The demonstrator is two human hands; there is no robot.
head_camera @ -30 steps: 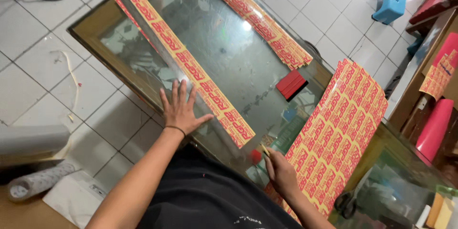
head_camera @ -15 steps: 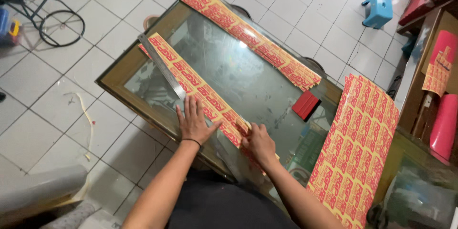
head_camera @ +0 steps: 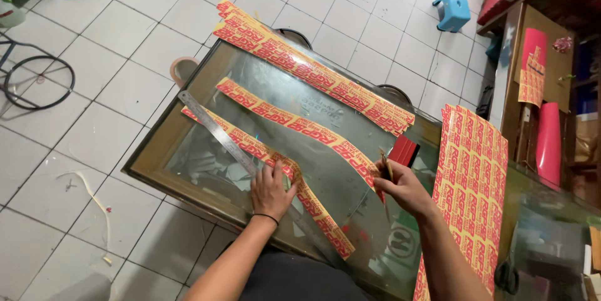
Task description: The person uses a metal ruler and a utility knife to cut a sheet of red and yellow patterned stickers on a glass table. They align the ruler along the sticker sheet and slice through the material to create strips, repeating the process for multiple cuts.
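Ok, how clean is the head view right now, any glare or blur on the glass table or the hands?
Head view: lighting is even and soft, no hard shadows. The glass table shows pale reflections and see-through clutter, but no blown-out glare. The left hand on the metal ruler is sharp; the right hand and its lifted sticker strip are only slightly soft. The far right edge is blurred.

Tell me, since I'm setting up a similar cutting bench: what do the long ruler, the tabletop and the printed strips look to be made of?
The ruler looks like bare steel: thin, grey, dull sheen. The tabletop seems to be clear glass in a wood-coloured frame; it mirrors lights and shows things beneath. The strips look like glossy printed vinyl or sticker paper, since one bends where the right hand lifts it.
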